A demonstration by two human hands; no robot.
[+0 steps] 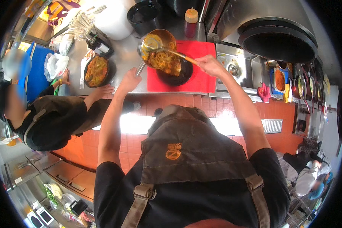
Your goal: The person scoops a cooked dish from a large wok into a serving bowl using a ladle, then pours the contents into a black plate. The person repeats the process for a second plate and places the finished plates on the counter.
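My left hand (130,80) grips the metal handle of a pan (170,37), which is tilted over a black bowl (185,77). Sauced food (164,61) with round slices is at the pan's lower lip, partly over the bowl. In my right hand (212,66) is the wooden handle of a ladle or spoon (185,57); its metal end lies in the pan. The bowl sits on a red cloth or mat (207,52) on the steel counter. Left of my left hand stands a black bowl filled with similar food (97,71).
A co-worker (54,116) stands at the left, one hand beside the filled bowl. Stacked black bowls (144,14), a squeeze bottle (191,22) and a holder of wrapped utensils (98,42) stand behind. At right are a steel sink (235,68), a pink cloth (263,91) and large hanging woks (279,42).
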